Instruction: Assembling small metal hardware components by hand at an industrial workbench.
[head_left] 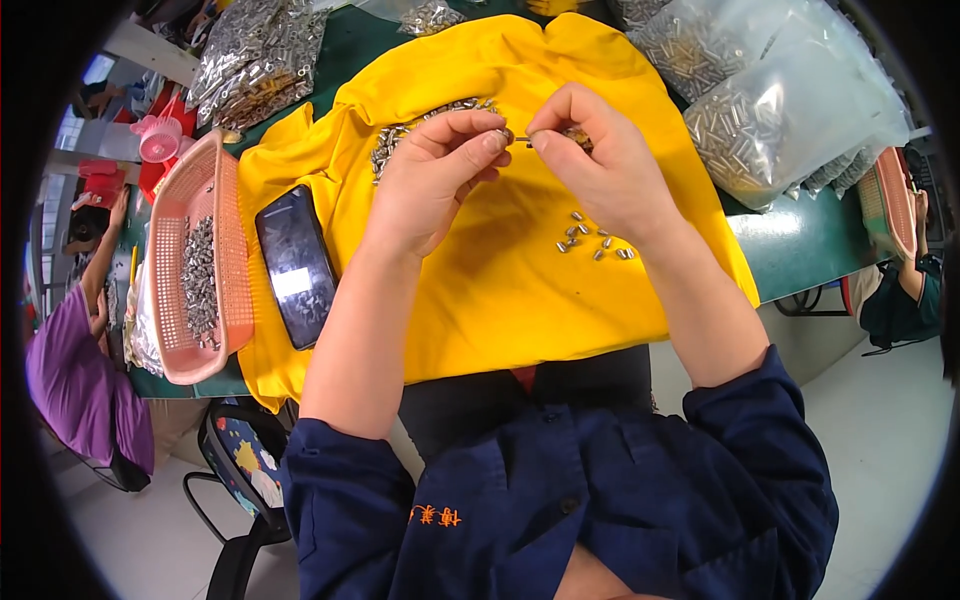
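One pink basket (238, 270) holds metal pieces (198, 280), too many to count; one phone (300, 265) lies beside it. On yellow cloth (500, 310), one heap (384, 150) is partly hidden by the left hand (428, 182). It and the right hand (605, 168) pinch one thin rod (521, 140), fingers covering its ends. About ten loose pieces (583, 229) lie nearby.

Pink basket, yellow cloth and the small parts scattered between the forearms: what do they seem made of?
Pink basket: probably molded plastic, fairly matte, with regular perforated walls.
Yellow cloth: soft matte fabric, judging by its folds and creases; the fibre is unclear.
Small parts: likely metal, silvery-grey with bright glints; I can't tell which metal.
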